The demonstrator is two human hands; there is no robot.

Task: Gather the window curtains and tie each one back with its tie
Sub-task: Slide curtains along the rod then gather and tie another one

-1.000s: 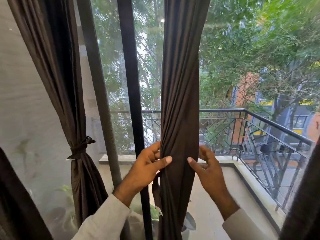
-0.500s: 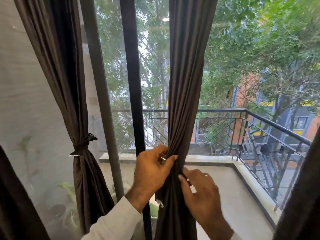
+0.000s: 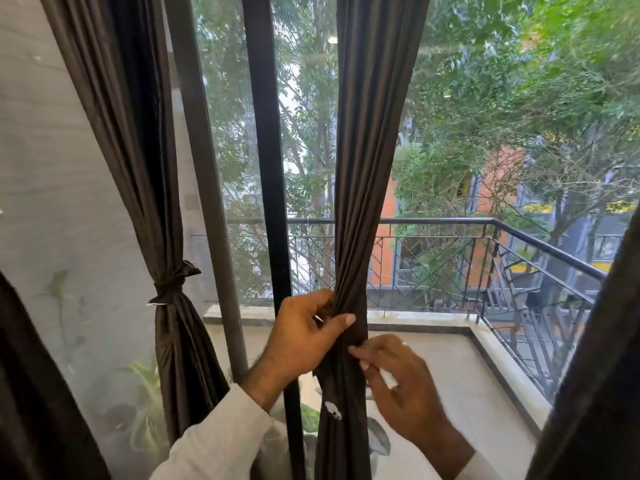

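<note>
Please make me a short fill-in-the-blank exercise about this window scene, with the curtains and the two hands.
1. The left curtain is already held by a ____ tie.
2. The left hand grips the ____ curtain.
3. The right hand touches this curtain just ____ the left hand.
4. The balcony railing stands ____ the glass.

Missing words: knotted; middle; below; outside

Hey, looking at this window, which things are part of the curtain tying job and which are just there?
Part of the job: middle curtain, left hand gripping it, right hand pinching fabric at it, left curtain with its knotted tie.

Just there: balcony railing, potted plant, window frame.
</note>
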